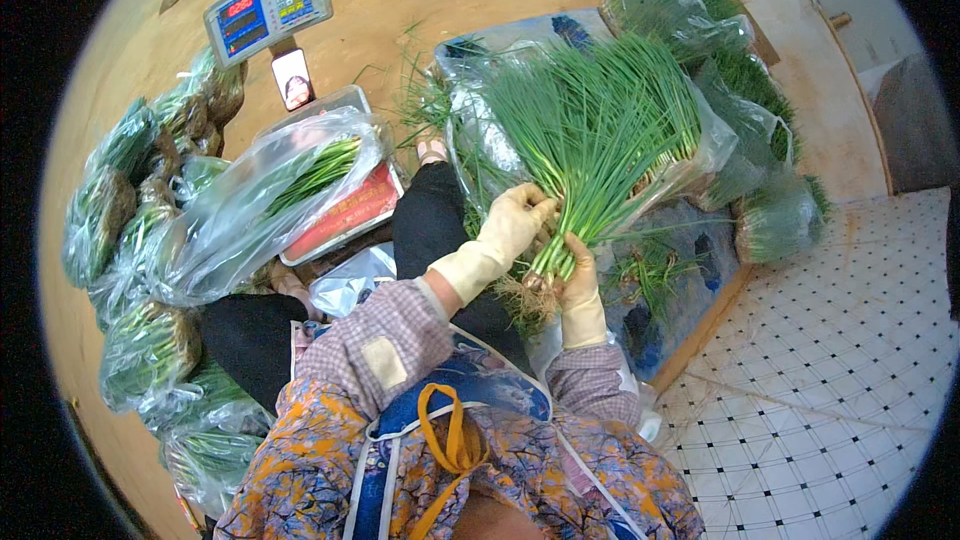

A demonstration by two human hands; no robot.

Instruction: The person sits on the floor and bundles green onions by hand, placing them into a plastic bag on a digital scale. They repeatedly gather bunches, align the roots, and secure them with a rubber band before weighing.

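Observation:
A bunch of green onions [581, 202] is held in front of me, roots down and leaves fanned out away from me. My right hand [583, 289], in a cream rubber glove, grips it low around the pale stalks, thumb on top. In a matching glove, my left hand [517, 221] has its fingers curled against the left side of the same stalks; its fingertips are partly hidden. Tangled brown roots [531, 300] hang below the bunch. Just beyond lies a large pile of green onions [645, 82] on clear plastic.
Bagged green onions [154, 345] line the left. A plastic bag of stalks [300, 172] rests on a tray [345, 221], near a phone [292, 79] and a digital scale display [268, 9]. More bagged greens [776, 217] stand right. Loose trimmings [652, 266] litter the blue-grey board [675, 330].

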